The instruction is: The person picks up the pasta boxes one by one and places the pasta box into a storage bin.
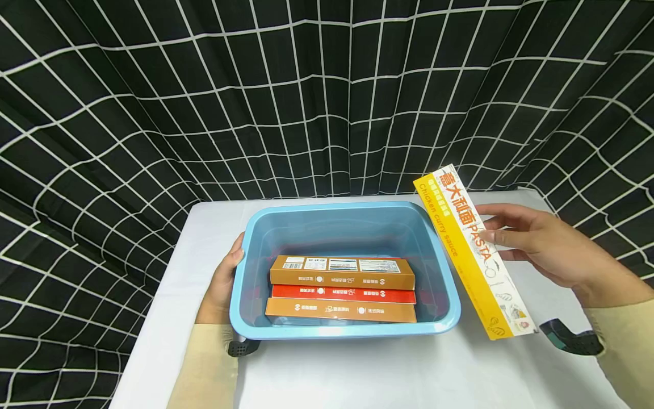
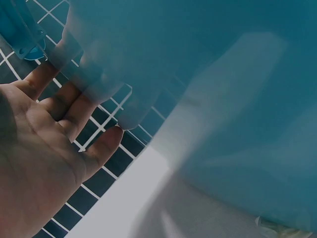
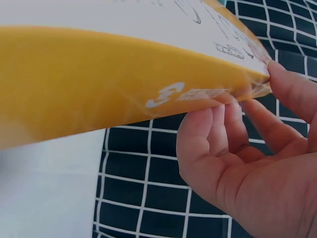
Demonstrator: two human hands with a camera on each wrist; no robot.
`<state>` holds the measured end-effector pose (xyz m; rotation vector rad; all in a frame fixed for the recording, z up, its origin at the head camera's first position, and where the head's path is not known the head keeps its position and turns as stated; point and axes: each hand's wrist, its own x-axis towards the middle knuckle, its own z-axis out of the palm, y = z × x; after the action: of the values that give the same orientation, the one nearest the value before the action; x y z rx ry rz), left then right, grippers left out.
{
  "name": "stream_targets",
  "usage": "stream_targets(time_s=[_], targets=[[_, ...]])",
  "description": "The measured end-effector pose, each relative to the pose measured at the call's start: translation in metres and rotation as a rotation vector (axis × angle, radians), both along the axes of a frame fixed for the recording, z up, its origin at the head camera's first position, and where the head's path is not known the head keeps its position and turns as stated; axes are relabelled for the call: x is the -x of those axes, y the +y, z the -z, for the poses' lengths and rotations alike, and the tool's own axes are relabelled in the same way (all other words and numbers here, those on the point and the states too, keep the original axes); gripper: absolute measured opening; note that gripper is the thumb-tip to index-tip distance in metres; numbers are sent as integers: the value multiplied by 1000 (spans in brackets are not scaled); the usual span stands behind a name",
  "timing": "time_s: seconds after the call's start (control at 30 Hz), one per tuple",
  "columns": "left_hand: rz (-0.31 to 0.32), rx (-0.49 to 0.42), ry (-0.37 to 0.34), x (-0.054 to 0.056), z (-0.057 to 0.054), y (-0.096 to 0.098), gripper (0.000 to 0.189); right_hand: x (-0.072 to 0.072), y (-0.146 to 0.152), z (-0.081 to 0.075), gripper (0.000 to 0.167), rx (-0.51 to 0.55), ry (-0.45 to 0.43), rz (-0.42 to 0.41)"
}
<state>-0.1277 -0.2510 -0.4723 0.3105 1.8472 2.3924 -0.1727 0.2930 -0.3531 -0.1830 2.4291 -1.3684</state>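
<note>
My right hand [image 1: 541, 241] holds a yellow and white pasta box [image 1: 470, 272], thumb on its printed face, to the right of a light blue plastic tub [image 1: 345, 330]. The box is tilted, its upper end leaning left near the tub's back right corner. In the right wrist view, the fingers and thumb pinch the yellow box [image 3: 74, 84] along its edge. With fingers fairly straight, my left hand [image 1: 222, 287] rests against the tub's left side, as the left wrist view also shows beside the blue wall [image 2: 237, 119]. Inside the tub lie a brown box [image 1: 342, 278], a red box [image 1: 342, 293] and an orange-brown box [image 1: 339, 310].
The tub stands on a white-covered table [image 1: 357, 375]. Black cloth with a white grid [image 1: 306, 102] hangs behind and at both sides, close to the table's back edge. Dark wrist straps [image 1: 572, 338] are worn over beige sleeves.
</note>
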Motion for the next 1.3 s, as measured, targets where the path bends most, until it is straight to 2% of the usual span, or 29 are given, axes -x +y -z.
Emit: stream_targets(time_s=[0.47, 0.73, 1.0, 1.3], targets=[[17, -16, 8, 1, 3, -2, 68, 1, -17, -22, 60, -41, 104, -44], [5, -5, 8, 1, 2, -2, 68, 1, -32, -38, 58, -68, 98, -65], [10, -7, 7, 1, 0, -1, 68, 0, -45, -50, 55, -146, 128, -86], [8, -16, 3, 0, -1, 0, 68, 1, -60, -68, 52, -149, 131, -111]])
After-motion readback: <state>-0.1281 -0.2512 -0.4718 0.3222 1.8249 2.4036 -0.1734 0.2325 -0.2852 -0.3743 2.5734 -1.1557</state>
